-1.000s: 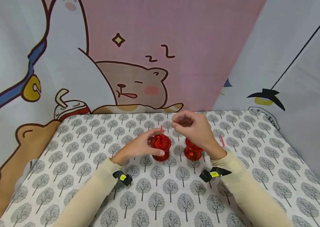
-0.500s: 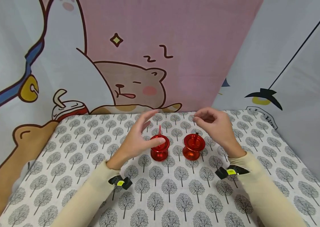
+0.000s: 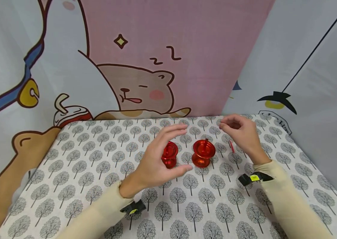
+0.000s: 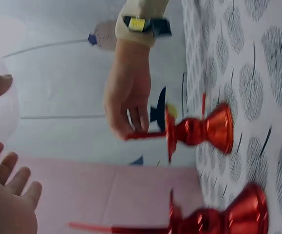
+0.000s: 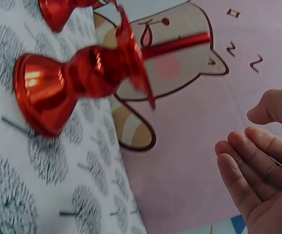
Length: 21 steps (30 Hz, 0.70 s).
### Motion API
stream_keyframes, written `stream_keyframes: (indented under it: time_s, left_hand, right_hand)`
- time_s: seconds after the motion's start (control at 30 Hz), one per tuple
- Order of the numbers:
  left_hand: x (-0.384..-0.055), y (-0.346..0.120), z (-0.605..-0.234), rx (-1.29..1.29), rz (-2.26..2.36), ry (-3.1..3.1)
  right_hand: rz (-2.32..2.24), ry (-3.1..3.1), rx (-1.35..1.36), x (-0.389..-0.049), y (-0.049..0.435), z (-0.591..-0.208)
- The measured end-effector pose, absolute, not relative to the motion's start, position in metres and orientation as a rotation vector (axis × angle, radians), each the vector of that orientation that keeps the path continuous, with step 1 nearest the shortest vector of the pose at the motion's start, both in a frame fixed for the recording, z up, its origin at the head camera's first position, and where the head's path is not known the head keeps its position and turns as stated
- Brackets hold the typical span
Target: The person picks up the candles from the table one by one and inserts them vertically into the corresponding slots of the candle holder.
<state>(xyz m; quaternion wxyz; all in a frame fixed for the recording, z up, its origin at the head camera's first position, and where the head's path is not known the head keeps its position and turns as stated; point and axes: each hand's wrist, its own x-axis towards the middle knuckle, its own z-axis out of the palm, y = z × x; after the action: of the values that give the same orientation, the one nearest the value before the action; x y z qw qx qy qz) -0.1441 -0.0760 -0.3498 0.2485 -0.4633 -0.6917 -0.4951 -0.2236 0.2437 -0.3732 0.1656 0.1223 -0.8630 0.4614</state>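
Observation:
Two shiny red candle holders with flared bases and wide dished tops stand upright on the table. My left hand [image 3: 153,166], thumb and fingers spread apart, is nearest the left candle holder [image 3: 171,152] and partly hides it in the head view. A thin, lighter red stick [image 4: 86,226] extends from that holder's centre post in the left wrist view. The right candle holder [image 3: 202,160] has a bare upright post [image 5: 177,45]. To its right, my right hand [image 3: 243,134] hovers with loosely bent fingers and holds nothing. Another thin red stick [image 3: 231,147] lies beside it on the cloth.
A white cloth [image 3: 192,212] with grey tree prints covers the table. Behind it hangs a fabric backdrop [image 3: 210,59] with a cartoon bear, and pale fabric [image 3: 320,99] rises along the right side.
My right hand has moved right, away from over the right candle holder. My left hand has drawn off the left holder, opened wider, and shifted right and nearer in front of it.

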Motion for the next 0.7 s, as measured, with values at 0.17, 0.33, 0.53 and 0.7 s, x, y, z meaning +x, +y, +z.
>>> stream_keyframes:
  time_s: [0.17, 0.33, 0.53, 0.7]
  left_hand:
    - [-0.138, -0.059, -0.359, -1.208, -1.391, -2.118]
    - [-0.143, -0.043, -0.371, -1.013, -1.447, -2.392]
    - [-0.156, -0.026, -0.378, -0.786, -1.473, -2.58]
    - [-0.166, -0.014, -0.381, -0.735, -1.518, -2.652]
  right_hand:
    - [1.303, -2.454, 0.319, -0.227, 0.254, -0.382]
    - [1.289, -2.45, 0.297, -0.229, 0.26, -0.388]
    - [1.311, -2.478, 0.242, -0.235, 0.268, -0.395]
    - [1.327, -2.515, 0.197, -0.239, 0.275, -0.399]
